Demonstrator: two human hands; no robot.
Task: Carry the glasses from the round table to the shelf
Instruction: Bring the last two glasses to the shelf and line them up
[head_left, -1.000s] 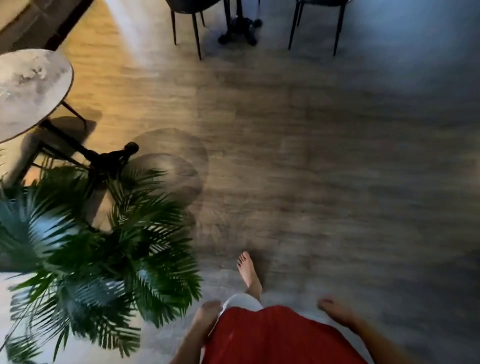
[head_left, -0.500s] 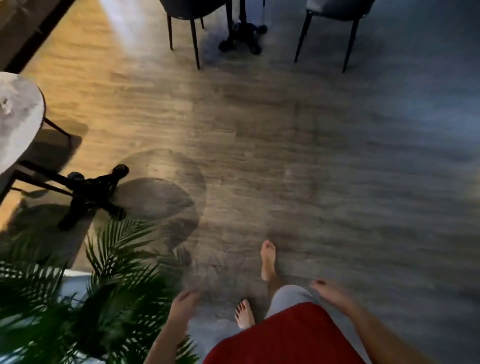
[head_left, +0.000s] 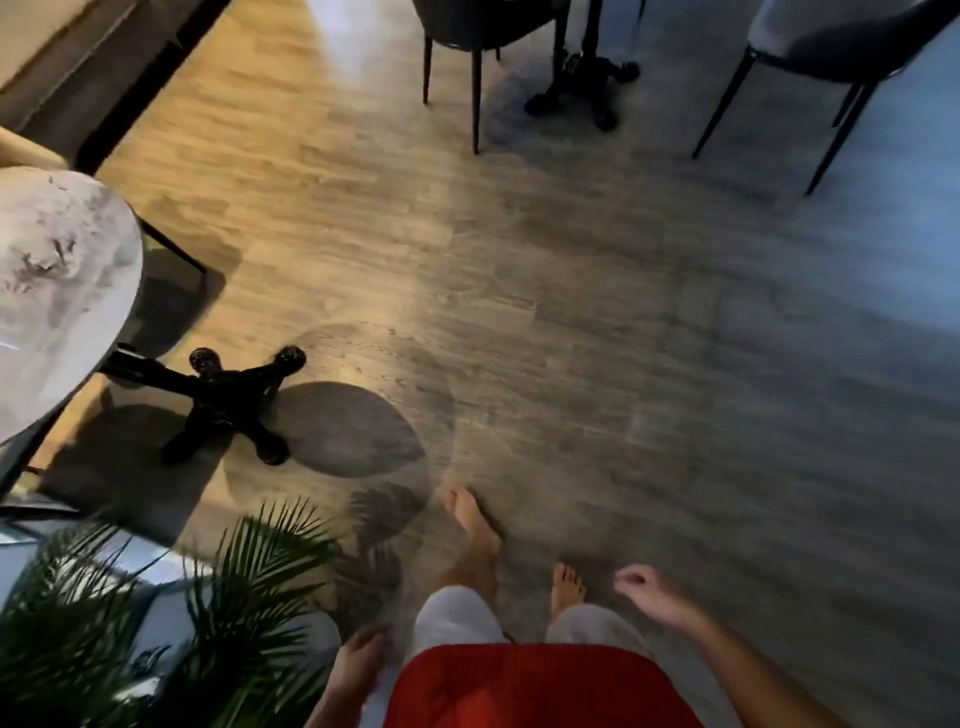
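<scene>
Left hand (head_left: 358, 662) hangs low by the hip, fingers loose and a bit curled, holding nothing. Right hand (head_left: 649, 592) swings out to the side, fingers softly bent, also w/ nothing in it. Both look free b/c the person is walking, bare feet mid-step, prob. on the way to fetch glasses or coming back from a drop-off; can't tell which.

No glasses show anywhere, and no shelf either. The round table (head_left: 62, 291) sits at the left edge, only part of its marbled top in view, and that part looks bare. Its black cross base (head_left: 223, 400) stands on the wood floor (head_left: 571, 364).

A leafy palm plant (head_left: 171, 623) is just beside the left hand and could brush the arm. Dark chairs (head_left: 483, 31) and another table's foot (head_left: 587, 78) stand well apart, far ahead. The middle path looks open.
</scene>
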